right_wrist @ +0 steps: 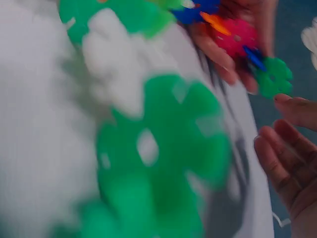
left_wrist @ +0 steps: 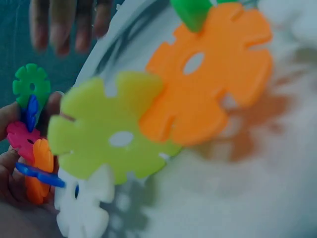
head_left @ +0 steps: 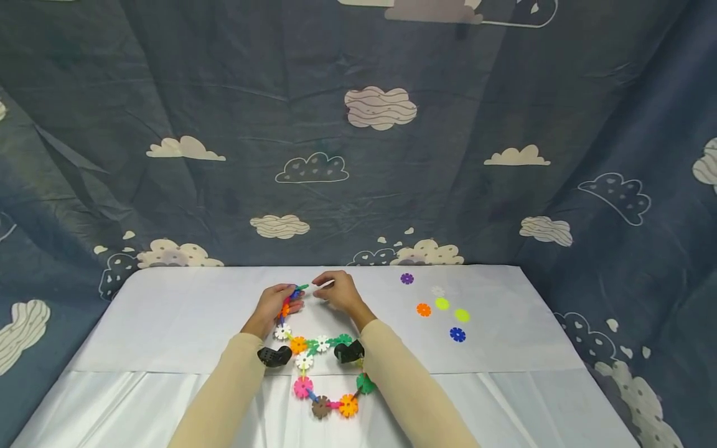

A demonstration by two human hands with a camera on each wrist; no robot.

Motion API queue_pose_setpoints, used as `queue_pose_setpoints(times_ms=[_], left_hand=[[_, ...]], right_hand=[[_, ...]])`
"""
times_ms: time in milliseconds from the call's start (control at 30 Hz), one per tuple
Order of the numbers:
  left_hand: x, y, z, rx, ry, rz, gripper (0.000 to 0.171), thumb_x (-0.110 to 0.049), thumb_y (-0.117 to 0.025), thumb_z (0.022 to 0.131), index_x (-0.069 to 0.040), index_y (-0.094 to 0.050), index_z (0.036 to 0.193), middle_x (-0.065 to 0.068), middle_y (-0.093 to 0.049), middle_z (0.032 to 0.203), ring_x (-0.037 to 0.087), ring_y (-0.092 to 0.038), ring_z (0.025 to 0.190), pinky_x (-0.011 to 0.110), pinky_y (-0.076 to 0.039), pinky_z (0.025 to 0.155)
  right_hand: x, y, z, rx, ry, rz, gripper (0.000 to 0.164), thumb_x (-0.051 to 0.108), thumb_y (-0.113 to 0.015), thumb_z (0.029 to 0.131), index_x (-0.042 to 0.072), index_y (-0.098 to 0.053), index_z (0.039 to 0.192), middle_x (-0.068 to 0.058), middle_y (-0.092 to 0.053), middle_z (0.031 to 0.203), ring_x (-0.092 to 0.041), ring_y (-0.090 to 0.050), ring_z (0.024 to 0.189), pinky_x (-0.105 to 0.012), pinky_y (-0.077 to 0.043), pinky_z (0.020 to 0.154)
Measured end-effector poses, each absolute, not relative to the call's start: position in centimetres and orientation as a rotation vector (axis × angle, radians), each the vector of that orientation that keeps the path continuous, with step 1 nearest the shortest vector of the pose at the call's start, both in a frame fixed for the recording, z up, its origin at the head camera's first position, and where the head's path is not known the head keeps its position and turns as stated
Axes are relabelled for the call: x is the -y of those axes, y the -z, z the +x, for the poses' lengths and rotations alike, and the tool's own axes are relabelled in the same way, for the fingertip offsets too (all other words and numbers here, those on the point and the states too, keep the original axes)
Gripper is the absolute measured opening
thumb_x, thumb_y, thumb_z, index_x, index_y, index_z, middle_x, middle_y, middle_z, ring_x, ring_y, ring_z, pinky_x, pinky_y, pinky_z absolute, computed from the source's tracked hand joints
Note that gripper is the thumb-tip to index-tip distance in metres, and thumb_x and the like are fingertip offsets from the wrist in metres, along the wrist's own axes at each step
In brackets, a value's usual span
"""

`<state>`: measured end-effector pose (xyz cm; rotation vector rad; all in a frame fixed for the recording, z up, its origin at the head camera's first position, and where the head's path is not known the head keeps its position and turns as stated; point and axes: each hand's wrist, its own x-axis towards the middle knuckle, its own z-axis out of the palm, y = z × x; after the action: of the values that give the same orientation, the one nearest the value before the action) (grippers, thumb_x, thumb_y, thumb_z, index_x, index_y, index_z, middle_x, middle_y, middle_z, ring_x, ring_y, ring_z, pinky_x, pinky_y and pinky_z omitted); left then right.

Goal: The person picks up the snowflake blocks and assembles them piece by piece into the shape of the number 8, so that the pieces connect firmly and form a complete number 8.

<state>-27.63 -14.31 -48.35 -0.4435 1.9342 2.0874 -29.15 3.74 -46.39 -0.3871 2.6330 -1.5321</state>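
My left hand (head_left: 274, 306) grips the upper end of a chain of flower-shaped interlocking discs, its fingers around a pink disc (left_wrist: 22, 140). Beyond the fingertips a green disc (left_wrist: 31, 85) sticks up, joined to the pink one through a blue disc (left_wrist: 31, 113). Close beside that green end is my right hand (head_left: 340, 292), its fingers loosely bent and holding nothing. From the left hand the chain runs down through an orange disc (left_wrist: 39, 171) and a white disc (head_left: 282, 331) to a loop lying on the table between the forearms.
Loose discs lie on the white tabletop (head_left: 515, 336) to the right: purple (head_left: 407, 279), white (head_left: 438, 290), orange (head_left: 424, 309), blue (head_left: 457, 335) and two yellow ones (head_left: 462, 315). A dark cloud-print curtain (head_left: 241, 112) hangs behind the table's far edge.
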Motion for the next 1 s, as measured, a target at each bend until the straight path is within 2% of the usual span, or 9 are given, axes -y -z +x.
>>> queue_pose_setpoints(times_ms=[100,233,400,533,633,700,867,933,1000], left_hand=[[14.4,48.4,-27.6,-1.923,-2.101,-0.437,0.041,-0.027,-0.054,0.100,0.005,-0.049,0.126,0.019,-0.067,0.114,0.016,-0.071,0.078,0.027,-0.057,0.074],[14.7,48.1,-27.4,-1.906,-2.122,-0.442,0.040,-0.030,-0.060,0.096,0.003,-0.050,0.117,0.015,-0.069,0.101,0.015,-0.070,0.073,0.026,-0.057,0.071],[14.7,47.9,-27.3,-1.865,-2.155,-0.454,0.039,-0.028,-0.066,0.092,0.000,-0.049,0.111,0.009,-0.069,0.092,0.014,-0.069,0.070,0.026,-0.057,0.071],[14.6,47.9,-27.4,-1.848,-2.175,-0.455,0.040,-0.025,-0.069,0.090,0.000,-0.047,0.113,0.009,-0.067,0.091,0.015,-0.070,0.071,0.026,-0.057,0.072],[14.8,47.9,-27.5,-1.848,-2.172,-0.454,0.044,-0.023,-0.068,0.091,0.001,-0.045,0.120,0.010,-0.066,0.094,0.016,-0.071,0.072,0.026,-0.057,0.072],[14.9,47.9,-27.5,-1.840,-2.175,-0.457,0.047,-0.021,-0.068,0.091,0.001,-0.045,0.126,0.011,-0.065,0.096,0.016,-0.071,0.072,0.027,-0.057,0.072],[15.5,48.0,-27.3,-1.877,-2.141,-0.463,0.046,-0.020,-0.065,0.093,0.000,-0.048,0.132,0.013,-0.064,0.103,0.013,-0.069,0.072,0.025,-0.057,0.071],[15.8,48.1,-27.2,-1.900,-2.120,-0.450,0.045,-0.020,-0.064,0.094,0.000,-0.050,0.131,0.014,-0.063,0.105,0.012,-0.069,0.071,0.024,-0.057,0.070],[16.0,48.2,-27.1,-1.914,-2.099,-0.434,0.044,-0.020,-0.064,0.094,0.000,-0.051,0.131,0.013,-0.062,0.105,0.010,-0.067,0.070,0.022,-0.056,0.069]], right_hand=[[-5.9,46.3,-29.0,-2.622,1.540,-0.319,0.020,0.003,-0.076,0.081,0.000,-0.072,0.100,-0.015,-0.070,0.101,-0.018,-0.069,0.077,-0.026,-0.057,0.065],[-9.1,46.5,-28.8,-2.612,1.582,-0.199,0.023,0.003,-0.076,0.081,-0.003,-0.071,0.102,-0.016,-0.070,0.102,-0.016,-0.067,0.074,-0.030,-0.057,0.064],[-13.6,46.7,-28.1,-2.688,1.573,-0.055,0.022,0.004,-0.076,0.080,-0.001,-0.072,0.101,-0.012,-0.069,0.095,-0.017,-0.062,0.072,-0.028,-0.054,0.059],[-17.3,47.0,-27.1,-2.812,1.478,0.090,0.022,0.007,-0.077,0.080,0.002,-0.072,0.100,-0.008,-0.063,0.086,-0.018,-0.055,0.075,-0.024,-0.046,0.058],[-19.6,47.3,-26.1,-2.882,1.381,0.238,0.024,0.010,-0.077,0.080,0.002,-0.071,0.102,-0.009,-0.059,0.084,-0.022,-0.051,0.077,-0.028,-0.043,0.062],[-20.9,47.6,-25.5,-2.910,1.302,0.327,0.029,0.012,-0.077,0.080,0.002,-0.069,0.106,-0.012,-0.060,0.088,-0.025,-0.052,0.080,-0.033,-0.045,0.068],[-22.7,48.2,-24.5,-2.890,1.158,0.461,0.043,0.017,-0.077,0.081,-0.002,-0.063,0.117,-0.022,-0.061,0.113,-0.034,-0.057,0.102,-0.046,-0.049,0.090],[-22.9,48.3,-24.3,-2.867,1.154,0.479,0.043,0.018,-0.076,0.082,-0.003,-0.062,0.117,-0.023,-0.060,0.117,-0.035,-0.056,0.105,-0.046,-0.048,0.094],[-23.1,48.4,-24.2,-2.858,1.155,0.489,0.041,0.018,-0.077,0.083,-0.003,-0.062,0.114,-0.022,-0.060,0.112,-0.033,-0.056,0.101,-0.044,-0.049,0.092]])
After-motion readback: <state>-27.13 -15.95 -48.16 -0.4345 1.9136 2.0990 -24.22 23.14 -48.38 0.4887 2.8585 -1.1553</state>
